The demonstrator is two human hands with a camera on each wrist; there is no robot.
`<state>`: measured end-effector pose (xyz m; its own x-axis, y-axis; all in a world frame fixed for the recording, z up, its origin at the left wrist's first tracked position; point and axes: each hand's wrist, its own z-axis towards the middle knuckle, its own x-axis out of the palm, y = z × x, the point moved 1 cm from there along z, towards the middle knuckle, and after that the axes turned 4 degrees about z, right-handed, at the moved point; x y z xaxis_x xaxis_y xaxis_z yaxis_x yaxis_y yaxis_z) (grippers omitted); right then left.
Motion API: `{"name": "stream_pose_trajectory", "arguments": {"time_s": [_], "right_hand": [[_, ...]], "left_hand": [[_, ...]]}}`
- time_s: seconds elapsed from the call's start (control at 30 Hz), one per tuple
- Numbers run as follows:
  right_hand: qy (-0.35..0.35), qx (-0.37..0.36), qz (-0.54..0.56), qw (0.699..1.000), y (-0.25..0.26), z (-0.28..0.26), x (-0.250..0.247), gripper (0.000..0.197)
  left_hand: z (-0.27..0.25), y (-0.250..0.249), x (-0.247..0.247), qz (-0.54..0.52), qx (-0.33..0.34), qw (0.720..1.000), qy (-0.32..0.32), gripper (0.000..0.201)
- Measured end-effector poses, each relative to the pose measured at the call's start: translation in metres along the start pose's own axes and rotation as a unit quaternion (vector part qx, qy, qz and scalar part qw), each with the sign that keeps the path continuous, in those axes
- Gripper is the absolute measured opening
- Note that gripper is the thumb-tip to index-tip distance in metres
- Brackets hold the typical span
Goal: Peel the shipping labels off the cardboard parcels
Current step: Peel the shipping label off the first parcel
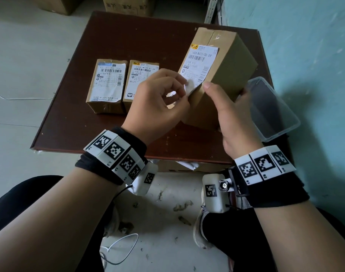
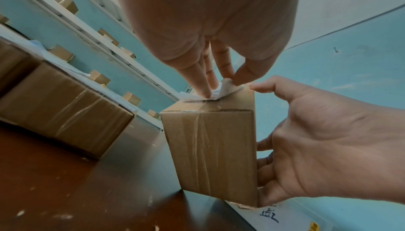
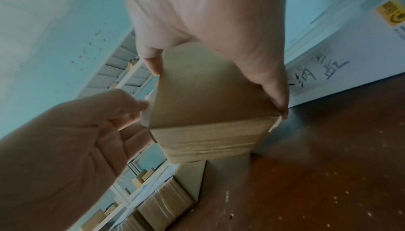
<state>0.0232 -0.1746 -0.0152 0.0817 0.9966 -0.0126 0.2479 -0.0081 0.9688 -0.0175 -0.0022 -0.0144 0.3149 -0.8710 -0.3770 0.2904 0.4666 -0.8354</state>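
Note:
A tall cardboard parcel [image 1: 232,71] stands tilted on the brown table [image 1: 128,36], near the right side. My right hand [image 1: 226,107] grips its near end, thumb on the front edge and fingers behind. Its white shipping label [image 1: 201,63] is lifted at the near corner, and my left hand [image 1: 184,89] pinches that loose corner. In the left wrist view, the left hand [image 2: 221,79] holds the crumpled label corner [image 2: 225,87] above the parcel [image 2: 210,148]. In the right wrist view, the right hand [image 3: 208,27] clasps the parcel [image 3: 208,96].
Two small parcels [image 1: 108,83] [image 1: 140,75] lie flat left of centre, labels facing up. A clear plastic container [image 1: 273,110] sits at the table's right edge. Larger boxes [image 1: 128,4] stand behind the table. A teal wall closes off the right.

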Motion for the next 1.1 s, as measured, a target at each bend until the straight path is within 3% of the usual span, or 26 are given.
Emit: {"name": "stream_pose_trajectory", "arguments": {"time_s": [0.2, 0.3, 0.5, 1.0, 1.1], "right_hand": [[0.013, -0.002, -0.001, 1.0, 0.0044, -0.004, -0.0031, 0.117], [0.01, -0.016, -0.005, 1.0, 0.0036, -0.0062, -0.0011, 0.118], [0.015, -0.024, 0.005, 1.0, 0.0063, -0.0076, -0.0014, 0.12], [0.017, -0.033, 0.016, 0.999, 0.0022, -0.0013, 0.0003, 0.117], [0.021, -0.028, 0.01, 0.999, 0.0014, 0.0005, 0.0001, 0.116]], "left_hand": [[-0.0005, -0.0003, -0.0036, -0.007, 0.002, 1.0, -0.002, 0.025], [0.0006, 0.0022, -0.0037, 0.011, 0.014, 1.0, 0.0, 0.026], [0.0024, 0.0027, -0.0058, 0.022, 0.017, 1.0, 0.002, 0.009], [0.0003, 0.0, -0.0043, 0.009, 0.019, 1.0, 0.011, 0.016], [0.001, -0.0038, -0.004, 0.013, 0.026, 1.0, 0.0, 0.025]]}}
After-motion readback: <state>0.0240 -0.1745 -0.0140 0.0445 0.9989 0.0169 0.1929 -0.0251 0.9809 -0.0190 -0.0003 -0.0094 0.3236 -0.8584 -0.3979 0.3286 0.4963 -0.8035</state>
